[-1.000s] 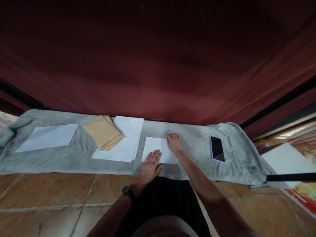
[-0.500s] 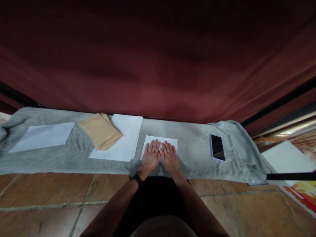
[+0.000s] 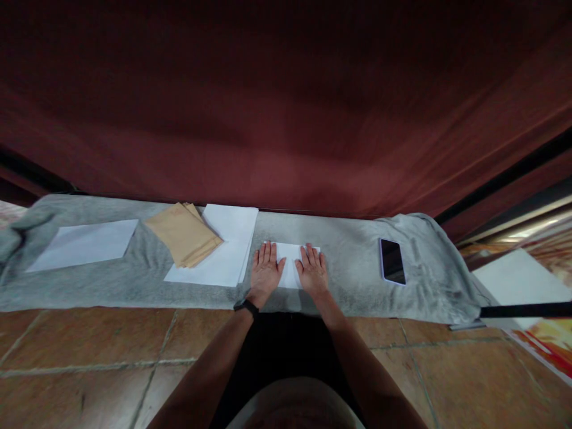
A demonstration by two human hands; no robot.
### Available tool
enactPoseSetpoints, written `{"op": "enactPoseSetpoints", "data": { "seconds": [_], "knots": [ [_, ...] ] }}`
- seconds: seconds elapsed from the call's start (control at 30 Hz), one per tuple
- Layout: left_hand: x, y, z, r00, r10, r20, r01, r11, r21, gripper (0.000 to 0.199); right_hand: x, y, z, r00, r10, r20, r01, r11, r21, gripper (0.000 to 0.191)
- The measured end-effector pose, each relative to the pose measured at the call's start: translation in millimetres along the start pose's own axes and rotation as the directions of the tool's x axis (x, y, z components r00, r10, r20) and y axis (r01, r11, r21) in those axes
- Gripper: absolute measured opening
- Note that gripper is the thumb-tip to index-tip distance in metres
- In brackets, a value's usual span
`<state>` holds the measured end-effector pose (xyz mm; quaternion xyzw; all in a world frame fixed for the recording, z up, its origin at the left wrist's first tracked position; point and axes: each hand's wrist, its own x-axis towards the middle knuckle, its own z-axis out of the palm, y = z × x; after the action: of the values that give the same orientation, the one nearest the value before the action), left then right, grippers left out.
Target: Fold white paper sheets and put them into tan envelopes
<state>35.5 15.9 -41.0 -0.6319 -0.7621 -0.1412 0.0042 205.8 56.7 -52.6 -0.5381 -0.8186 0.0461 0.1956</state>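
Observation:
A white sheet of paper [image 3: 289,268] lies on the grey cloth in front of me. My left hand [image 3: 266,269], with a dark watch on its wrist, rests flat over the sheet's left edge, fingers spread. Flat on the right edge lies my right hand [image 3: 312,271], its fingers also apart. Part of the sheet shows between the two thumbs; its side edges are hidden under the hands. Just left of my left hand is a stack of larger white sheets [image 3: 232,256], partly covered by several brown envelopes [image 3: 184,235].
Another white sheet [image 3: 84,244] is at the far left of the grey cloth [image 3: 353,256]. A phone [image 3: 392,262] with a light purple edge lies to the right. Behind the cloth hangs a dark red fabric [image 3: 286,161]. A white board [image 3: 521,283] stands at the right.
My hands have moved apart, from the middle of the sheet out to its left and right edges. More of the sheet's middle now shows. The view has shifted slightly.

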Motion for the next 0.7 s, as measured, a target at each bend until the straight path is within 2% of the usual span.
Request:
{"op": "enactPoseSetpoints", "data": {
  "seconds": [0.13,0.3,0.37,0.57,0.7],
  "knots": [
    [-21.1,-0.6,-5.8,1.0,0.028,0.006,-0.028,0.999,0.021,0.064,-19.9,-4.3,-8.4,0.999,0.03,-0.022,-0.03,0.999,-0.028,0.052],
    [-50.4,4.3,-13.1,0.993,0.118,0.028,-0.118,0.993,0.015,0.058,-60.2,-15.9,-18.6,0.99,-0.14,0.032,0.139,0.99,0.017,0.049],
    [-58.7,7.4,-15.3,0.986,0.159,0.043,-0.159,0.987,0.006,0.056,-70.2,-15.0,-21.5,0.986,-0.159,0.044,0.158,0.987,0.022,0.05],
    [-69.8,5.1,-19.9,0.984,0.167,0.059,-0.167,0.986,-0.008,0.058,-72.2,6.7,-33.3,0.971,-0.216,0.1,0.217,0.976,-0.009,0.054],
    [-69.8,-5.0,-26.1,0.967,0.228,0.11,-0.227,0.974,-0.023,0.056,-61.6,24.0,-44.8,0.931,-0.306,0.201,0.317,0.948,-0.025,0.051]
  ]
}}
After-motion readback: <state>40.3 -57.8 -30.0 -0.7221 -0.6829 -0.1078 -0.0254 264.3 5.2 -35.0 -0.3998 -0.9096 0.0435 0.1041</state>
